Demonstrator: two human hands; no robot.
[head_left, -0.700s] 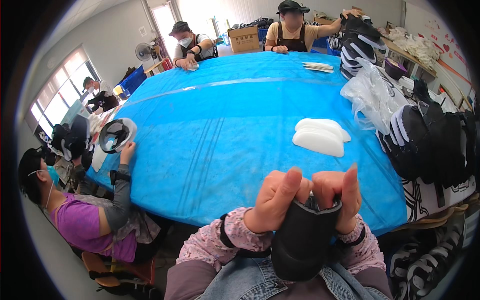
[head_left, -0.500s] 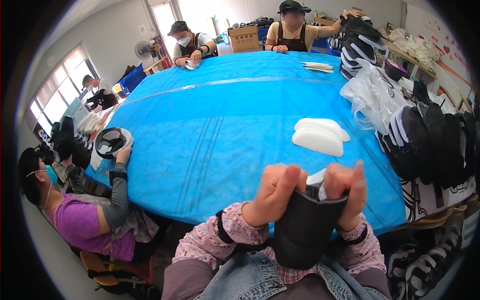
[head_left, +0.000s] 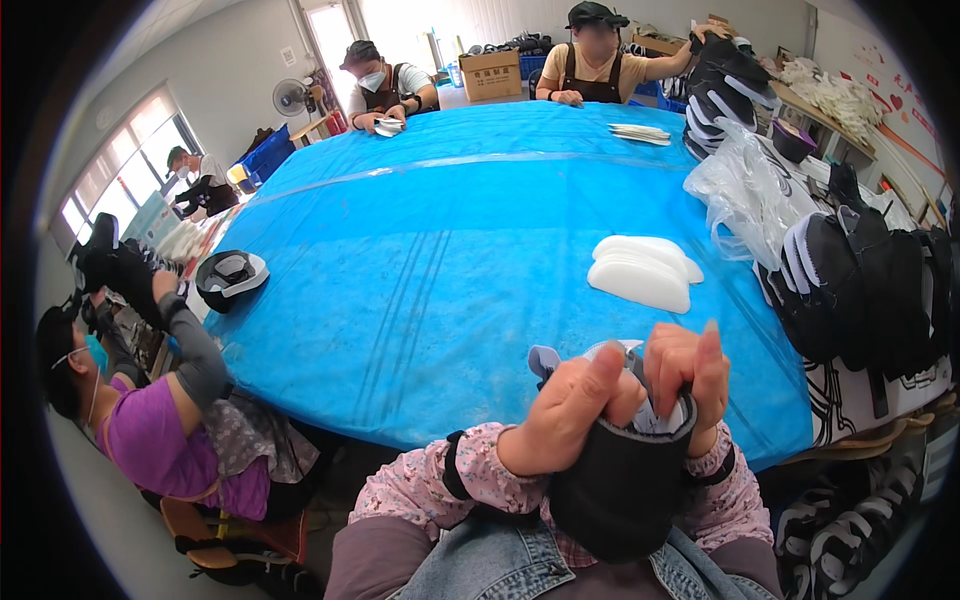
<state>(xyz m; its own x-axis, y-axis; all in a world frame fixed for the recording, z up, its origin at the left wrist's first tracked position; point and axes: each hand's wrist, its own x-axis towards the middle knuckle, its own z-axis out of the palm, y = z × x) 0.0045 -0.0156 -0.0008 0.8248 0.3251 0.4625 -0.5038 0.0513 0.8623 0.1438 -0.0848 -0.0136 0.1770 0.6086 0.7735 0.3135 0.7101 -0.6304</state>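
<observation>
Both hands grip a black shoe [head_left: 620, 480] at its opening. The left hand [head_left: 565, 415] has its fingers [head_left: 590, 385] curled tight over the near rim, thumb side up. The right hand [head_left: 690, 370] has its fingers closed on the far rim, pressing a pale insole [head_left: 650, 415] into the mouth (only its edge shows). Both wrists rise from flowered sleeves. The shoe stands upright over the lap, just short of the blue bench [head_left: 450, 230]. White insoles [head_left: 640, 272] lie stacked beyond.
</observation>
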